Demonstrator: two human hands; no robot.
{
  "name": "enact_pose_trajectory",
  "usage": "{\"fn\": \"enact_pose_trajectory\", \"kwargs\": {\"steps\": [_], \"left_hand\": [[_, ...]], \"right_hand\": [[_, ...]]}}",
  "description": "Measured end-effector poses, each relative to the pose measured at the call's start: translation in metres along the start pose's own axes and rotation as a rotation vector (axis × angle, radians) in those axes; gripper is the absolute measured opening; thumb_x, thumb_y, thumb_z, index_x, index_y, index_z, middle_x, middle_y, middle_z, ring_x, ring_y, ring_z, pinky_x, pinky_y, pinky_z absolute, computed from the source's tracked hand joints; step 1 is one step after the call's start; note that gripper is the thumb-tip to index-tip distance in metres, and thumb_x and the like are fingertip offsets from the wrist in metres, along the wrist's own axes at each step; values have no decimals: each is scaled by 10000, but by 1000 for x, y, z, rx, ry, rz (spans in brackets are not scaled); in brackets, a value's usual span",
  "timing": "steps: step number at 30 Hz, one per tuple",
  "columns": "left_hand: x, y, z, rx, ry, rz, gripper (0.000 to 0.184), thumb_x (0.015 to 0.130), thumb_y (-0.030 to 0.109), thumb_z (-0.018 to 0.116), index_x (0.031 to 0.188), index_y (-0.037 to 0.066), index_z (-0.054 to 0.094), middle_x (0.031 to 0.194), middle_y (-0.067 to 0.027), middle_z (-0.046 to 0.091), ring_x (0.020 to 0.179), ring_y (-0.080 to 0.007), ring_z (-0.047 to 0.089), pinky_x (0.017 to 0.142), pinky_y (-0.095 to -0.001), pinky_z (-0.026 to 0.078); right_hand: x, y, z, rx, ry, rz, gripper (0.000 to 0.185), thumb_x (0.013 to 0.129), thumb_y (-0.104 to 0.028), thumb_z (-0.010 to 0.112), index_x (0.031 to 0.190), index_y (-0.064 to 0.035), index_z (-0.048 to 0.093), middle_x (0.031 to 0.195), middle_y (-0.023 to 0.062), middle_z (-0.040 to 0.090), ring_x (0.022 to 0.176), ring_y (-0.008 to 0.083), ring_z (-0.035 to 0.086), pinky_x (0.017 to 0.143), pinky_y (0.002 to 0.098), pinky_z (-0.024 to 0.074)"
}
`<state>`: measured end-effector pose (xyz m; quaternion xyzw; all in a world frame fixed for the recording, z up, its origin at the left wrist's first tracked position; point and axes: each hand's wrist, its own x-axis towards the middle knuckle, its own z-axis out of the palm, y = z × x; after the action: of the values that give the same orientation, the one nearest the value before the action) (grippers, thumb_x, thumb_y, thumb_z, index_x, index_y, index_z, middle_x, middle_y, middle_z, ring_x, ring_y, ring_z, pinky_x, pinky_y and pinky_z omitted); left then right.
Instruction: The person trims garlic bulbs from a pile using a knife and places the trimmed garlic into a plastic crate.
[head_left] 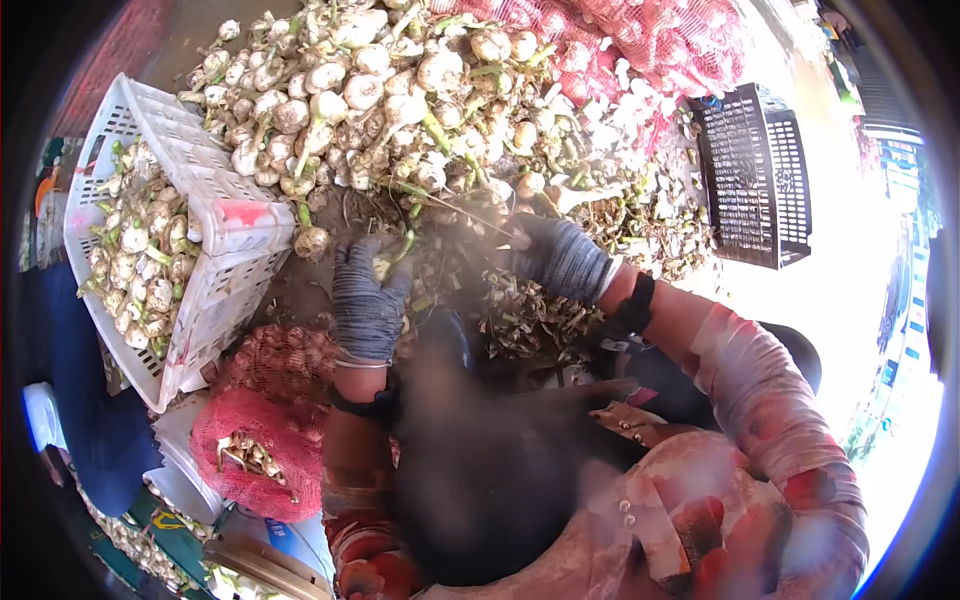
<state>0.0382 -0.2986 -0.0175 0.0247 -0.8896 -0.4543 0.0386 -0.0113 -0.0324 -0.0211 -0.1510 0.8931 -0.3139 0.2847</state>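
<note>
My left hand [368, 298], in a grey knitted glove, is closed round a garlic bulb [384, 266] whose green stem points up and to the right. To its right, my right hand [558, 256], gloved the same way, has its fingers pressed together at the lower end of a long thin stalk [455, 208]; whether it grips the stalk or something else is blurred. Just beyond both hands lies a large heap of garlic bulbs [365, 92]. Trimmed leaves and skins [535, 318] cover the ground beneath them.
A white crate [240, 215] of garlic stands tilted at the left. Red mesh bags [262, 440] sit below it, and more mesh bags [660, 40] lie at the back. A black crate [745, 175] stands at the right. A person's dark-clothed leg [85, 400] shows at far left.
</note>
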Motion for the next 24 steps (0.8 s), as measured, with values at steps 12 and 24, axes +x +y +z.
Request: {"fn": "enact_pose_trajectory", "kwargs": {"steps": [12, 24], "left_hand": [[3, 12, 2, -965, -205, -441, 428, 976, 329, 540, 1251, 2, 510, 1175, -70, 566, 1085, -164, 544, 951, -328, 441], [-40, -58, 5, 142, -188, 363, 351, 910, 189, 604, 1237, 66, 573, 1180, -138, 622, 1022, -288, 622, 888, -396, 500]], "right_hand": [[30, -76, 25, 227, 223, -277, 256, 851, -280, 671, 1023, -94, 634, 888, 149, 669, 810, 317, 643, 706, 384, 514], [-15, -96, -39, -318, 94, -455, 192, 806, -164, 620, 995, -137, 639, 793, 136, 666, 723, 342, 666, 611, 426, 518]]}}
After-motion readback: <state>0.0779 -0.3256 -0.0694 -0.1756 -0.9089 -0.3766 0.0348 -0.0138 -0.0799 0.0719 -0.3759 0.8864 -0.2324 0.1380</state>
